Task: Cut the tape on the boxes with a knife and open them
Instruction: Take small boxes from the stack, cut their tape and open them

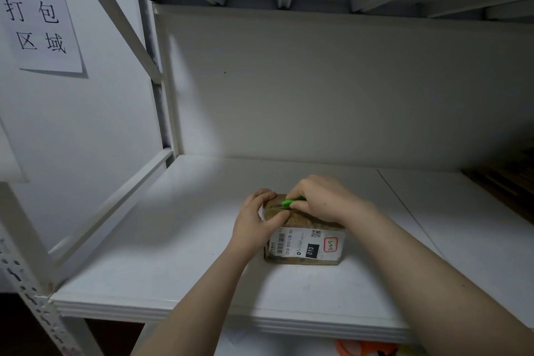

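Left hand [254, 220] cupped against cardboard box [303, 240] left side, thumb on top; right hand [320, 199] curled above box, pinching green knife [290, 202], blade on top.

The knife [291, 202] blade — perhaps touching tape — hides under fingers [300, 206].

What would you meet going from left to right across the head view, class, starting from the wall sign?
Paper sign → shelf upright → left hand → green knife → right hand → red-bordered sticker on the box.
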